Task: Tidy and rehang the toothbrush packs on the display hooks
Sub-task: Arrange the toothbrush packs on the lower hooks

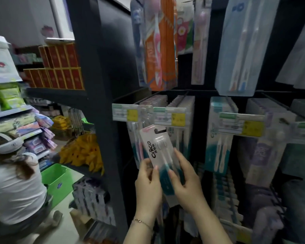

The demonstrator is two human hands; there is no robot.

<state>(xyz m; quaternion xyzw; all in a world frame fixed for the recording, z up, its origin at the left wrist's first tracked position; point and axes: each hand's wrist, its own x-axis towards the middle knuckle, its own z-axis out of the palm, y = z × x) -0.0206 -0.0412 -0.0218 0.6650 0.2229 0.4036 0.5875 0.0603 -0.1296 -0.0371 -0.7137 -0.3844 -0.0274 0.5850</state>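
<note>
I hold a clear toothbrush pack (157,148) with a teal lower part, tilted to the left, in front of the display. My left hand (148,184) grips its left edge, thumb on the front. My right hand (185,180) holds its right side, fingers laid over the front. The pack's hang slot sits just below the hook with a price tag (169,116). Behind it, rows of similar packs (181,110) hang on that hook and on its neighbour (155,103).
More packs hang to the right (220,138) and above, including an orange one (160,50) and a pale blue one (239,48). A dark shelf upright (102,103) stands left. A person (14,178) crouches at the far left near a green bin (60,180).
</note>
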